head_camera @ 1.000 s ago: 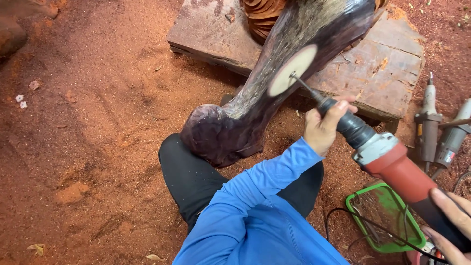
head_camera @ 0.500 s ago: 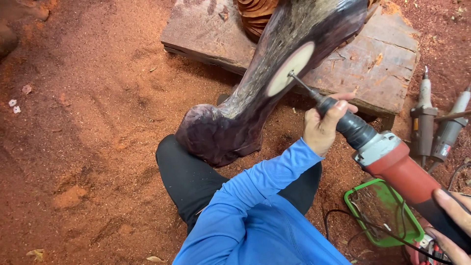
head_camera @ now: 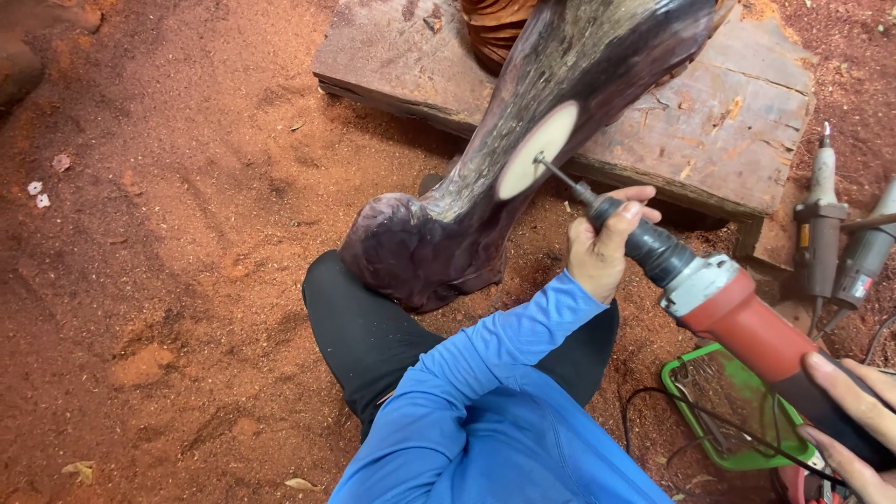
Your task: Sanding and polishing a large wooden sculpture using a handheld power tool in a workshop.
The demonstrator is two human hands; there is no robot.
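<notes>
- The left hand (head_camera: 597,252) has its grip closed round the black neck of the red die grinder (head_camera: 737,317), thumb and fingers wrapped just behind the collet.
- The right hand (head_camera: 854,425) holds the dark rear of the grinder body at the lower right, fingers curled over it; the grip looks firm, though part of the hand is cut off by the frame edge.
- From the left grip a thin metal shaft runs up and to the left, ending in the pale sanding disc (head_camera: 537,151), so the tool's long axis slants from lower right to upper left.
- The disc lies flat against the side of the dark wood carving (head_camera: 523,140), touching it about midway up its curved stem; the left hand is much the nearer to that contact.
- The carving leans from its bulbous foot, on the sawdust floor (head_camera: 187,233) beside the person's knee, up across the near edge of a wooden slab (head_camera: 728,121).
- Right of the slab lie two more rotary tools (head_camera: 821,233); a green tray (head_camera: 728,401) sits beneath the grinder.
</notes>
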